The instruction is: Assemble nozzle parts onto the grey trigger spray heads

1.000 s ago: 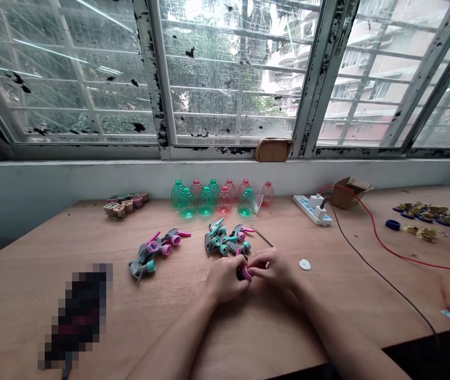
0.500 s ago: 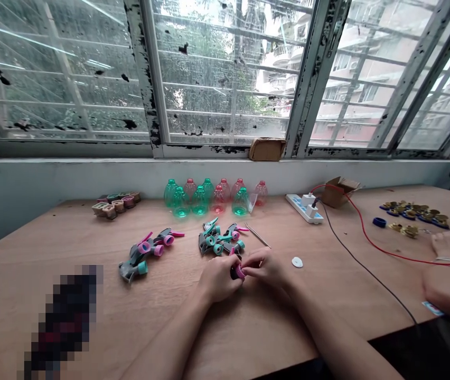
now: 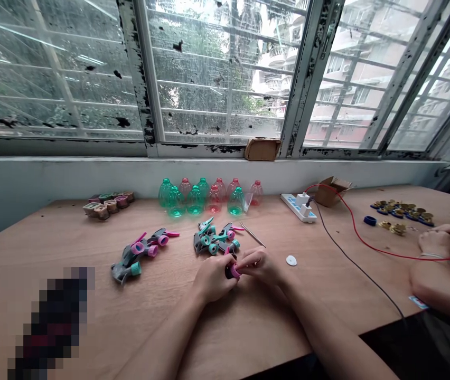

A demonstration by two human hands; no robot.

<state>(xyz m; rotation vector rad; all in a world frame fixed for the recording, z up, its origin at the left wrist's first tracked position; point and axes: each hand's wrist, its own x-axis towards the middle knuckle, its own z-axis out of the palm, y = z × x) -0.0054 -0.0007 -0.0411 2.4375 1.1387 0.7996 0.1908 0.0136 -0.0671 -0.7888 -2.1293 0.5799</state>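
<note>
My left hand (image 3: 212,278) and my right hand (image 3: 260,265) meet over the wooden table (image 3: 138,311), both closed on one small sprayer head (image 3: 232,271) with a dark body and a pink ring. The right fingers pinch the pink ring while the left wraps the body. Just beyond lies a pile of grey sprayer heads (image 3: 216,240) with teal and pink caps. A second group of sprayer heads (image 3: 138,253) lies to the left.
Small green and pink bottles (image 3: 205,197) stand in rows by the wall, with little cups (image 3: 106,205) to their left. A power strip (image 3: 298,207), black and red cables, a cardboard box (image 3: 330,191) and gold parts (image 3: 401,211) lie right. Another person's hands (image 3: 441,243) rest there.
My hands stay together on the sprayer head with only slight finger movement. The view has swung right, and the other person's hands have come further into sight.
</note>
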